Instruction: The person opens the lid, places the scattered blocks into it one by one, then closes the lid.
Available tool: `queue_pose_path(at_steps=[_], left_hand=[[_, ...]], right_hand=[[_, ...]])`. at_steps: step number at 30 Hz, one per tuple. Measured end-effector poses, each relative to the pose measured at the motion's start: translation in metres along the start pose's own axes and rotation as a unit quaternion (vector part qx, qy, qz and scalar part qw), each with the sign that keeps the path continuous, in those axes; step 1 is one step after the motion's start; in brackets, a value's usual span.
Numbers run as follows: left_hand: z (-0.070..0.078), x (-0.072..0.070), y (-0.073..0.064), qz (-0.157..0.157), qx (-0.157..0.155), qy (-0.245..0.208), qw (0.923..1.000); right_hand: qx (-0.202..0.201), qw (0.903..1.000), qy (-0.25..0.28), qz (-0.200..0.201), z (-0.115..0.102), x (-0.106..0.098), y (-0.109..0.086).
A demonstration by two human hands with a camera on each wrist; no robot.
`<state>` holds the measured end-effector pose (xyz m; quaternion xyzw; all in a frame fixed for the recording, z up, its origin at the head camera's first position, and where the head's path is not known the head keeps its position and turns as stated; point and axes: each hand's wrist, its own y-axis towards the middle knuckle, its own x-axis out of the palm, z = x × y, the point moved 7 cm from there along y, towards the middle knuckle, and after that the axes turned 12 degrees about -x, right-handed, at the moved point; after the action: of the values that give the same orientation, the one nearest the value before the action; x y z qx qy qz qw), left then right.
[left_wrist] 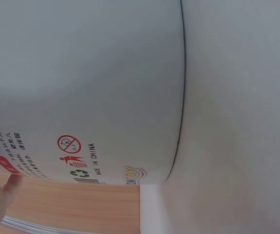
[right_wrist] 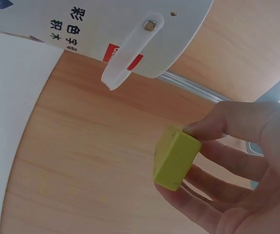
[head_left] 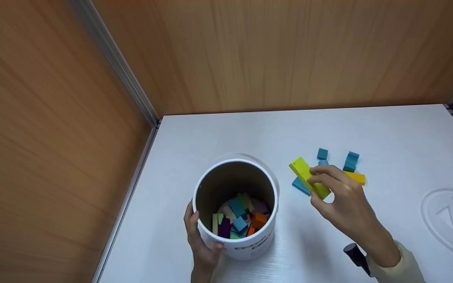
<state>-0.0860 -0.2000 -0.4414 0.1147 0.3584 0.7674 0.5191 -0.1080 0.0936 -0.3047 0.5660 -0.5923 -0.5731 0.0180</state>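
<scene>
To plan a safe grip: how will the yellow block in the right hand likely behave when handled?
Held in the right hand, the yellow block looks straight-edged, so probably stiff. A fingertip pinch suggests low weight. Its flat faces make rolling unlikely.

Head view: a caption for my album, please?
Right hand pinches a yellow-green block; left hand holds a white bucket of coloured blocks.

The bucket shows "彩色", "MADE IN CHINA", "TOY" and recycling arrows
</scene>
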Motion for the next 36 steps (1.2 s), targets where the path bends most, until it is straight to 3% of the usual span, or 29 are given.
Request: queue_pose_path(at_steps=[16, 21, 36], left_hand=[[-0.001, 0.0, -0.001, -0.003, -0.006, 0.007, 1.0], [-0.002, 0.002, 0.0, -0.005, -0.01, 0.002, 0.9999], [-0.004, 0.004, 0.002, -0.011, -0.017, 0.014, 0.9997]], right_hand=[[-0.06, 0.9974, 0.025, -0.033, -0.021, 0.005, 0.011], [-0.089, 0.9946, 0.033, -0.043, -0.033, 0.006, 0.017], [-0.125, 0.9843, 0.084, -0.093, -0.055, 0.024, 0.025]])
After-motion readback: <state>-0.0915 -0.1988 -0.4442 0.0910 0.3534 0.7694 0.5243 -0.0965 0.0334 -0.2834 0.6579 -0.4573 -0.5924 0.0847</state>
